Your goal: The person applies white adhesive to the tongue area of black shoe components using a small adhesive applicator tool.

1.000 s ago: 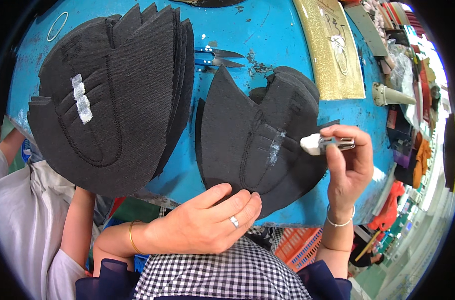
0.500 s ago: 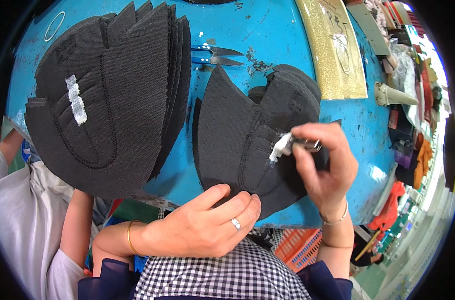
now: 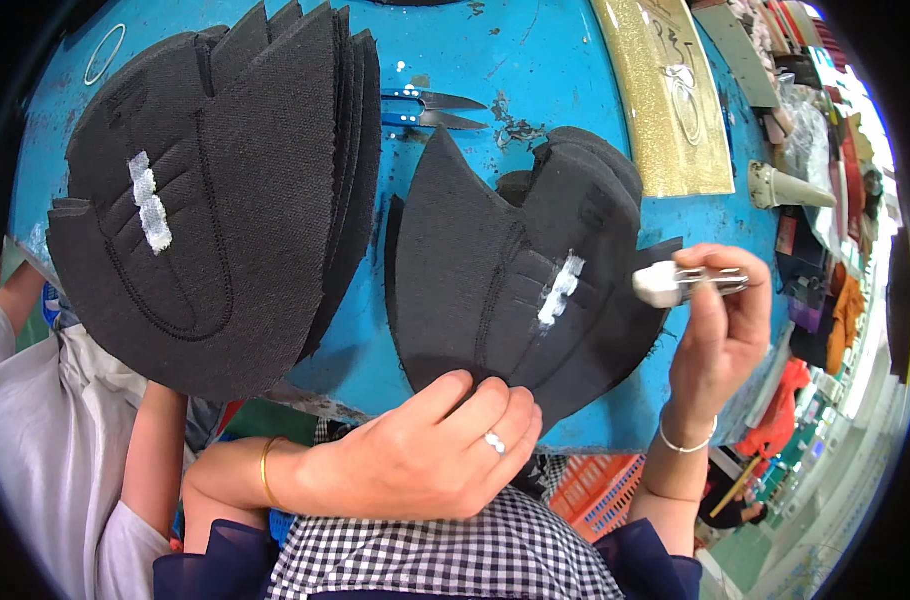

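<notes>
My right hand [image 3: 720,345] is raised off the right side of a stitched black fabric piece [image 3: 440,270]. Pinched in its fingers is a metal clip [image 3: 717,281] gripping a white wad [image 3: 656,285], perhaps sponge or foam. The fabric piece lies on top of similar ones, with a wet-looking white smear [image 3: 560,292] across its stitched lines. At the near edge my left hand [image 3: 455,445] has its fingers curled over the fabric; the thumb is hidden. Left of it lies a stack of matching black fabric pieces [image 3: 270,210], the top one bearing a similar white smear [image 3: 151,205].
Blue thread snips [image 3: 435,110] lie behind the pieces on the blue table [image 3: 545,75]. A gold glittery packet [image 3: 665,120] is at the far right, near a pale cone [image 3: 790,190]. Another person's arm [image 3: 155,450] shows at left. An orange basket [image 3: 595,490] stands below the table.
My right hand has lifted the clip and white wad off the fabric and moved right, uncovering the white smear. My left hand has shifted slightly right along the near edge.
</notes>
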A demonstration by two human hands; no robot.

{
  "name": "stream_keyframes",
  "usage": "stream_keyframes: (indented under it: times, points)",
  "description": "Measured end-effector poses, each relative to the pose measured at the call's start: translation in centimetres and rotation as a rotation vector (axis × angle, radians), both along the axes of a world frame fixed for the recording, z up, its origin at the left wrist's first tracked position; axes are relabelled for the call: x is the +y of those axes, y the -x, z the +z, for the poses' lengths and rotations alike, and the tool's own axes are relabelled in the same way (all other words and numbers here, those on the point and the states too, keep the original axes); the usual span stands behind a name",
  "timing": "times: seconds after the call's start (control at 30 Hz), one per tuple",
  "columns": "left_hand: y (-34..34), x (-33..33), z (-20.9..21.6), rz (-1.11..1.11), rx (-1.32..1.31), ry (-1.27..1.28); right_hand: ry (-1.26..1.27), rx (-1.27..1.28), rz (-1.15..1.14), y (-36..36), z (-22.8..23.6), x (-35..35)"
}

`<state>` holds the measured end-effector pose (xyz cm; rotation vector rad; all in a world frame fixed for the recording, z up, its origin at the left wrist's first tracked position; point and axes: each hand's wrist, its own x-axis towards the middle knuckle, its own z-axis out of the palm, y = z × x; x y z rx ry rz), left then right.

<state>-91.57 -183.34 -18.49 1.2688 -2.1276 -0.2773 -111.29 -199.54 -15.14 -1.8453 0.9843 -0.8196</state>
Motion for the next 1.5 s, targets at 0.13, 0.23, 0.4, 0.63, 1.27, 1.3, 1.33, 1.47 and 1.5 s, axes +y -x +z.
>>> stream_keyframes:
  times: [0.13,0.23,0.4,0.63,1.27,1.3,1.33,1.47,1.5]
  points:
    - [-0.1,0.0,0.1,-0.069,0.074,0.21,-0.01,-0.202,-0.064,1.2,-0.3,-0.8]
    - [-1.4,0.6,0.4,-0.118,0.157,0.674,-0.048,-0.315,-0.124,1.2,-0.3,-0.8]
    - [-5.3,2.9,-1.8,0.469,0.124,0.921,-0.112,-0.178,-0.039,1.0,-0.8,-0.2]
    - [-7.1,4.9,1.6,0.38,-0.026,-0.002,-0.123,-0.142,0.06,0.3,-1.0,-0.1]
    - [0.4,0.7,-1.8,-0.083,0.118,-0.076,0.131,0.086,0.152,0.4,-1.5,1.0]
    - [0.3,0.8,-1.8,-0.08,0.116,-0.078,0.227,0.125,0.198,-0.1,-1.5,0.8]
    - [0.3,0.7,-1.8,-0.084,0.113,-0.076,0.326,0.167,0.243,-0.6,-1.4,0.6]
    - [0.4,0.6,-1.5,-0.096,0.103,-0.067,0.504,0.31,0.318,-1.7,-1.3,0.1]
    - [0.4,0.6,-1.4,-0.097,0.103,-0.068,0.503,0.309,0.317,-1.7,-1.2,0.0]
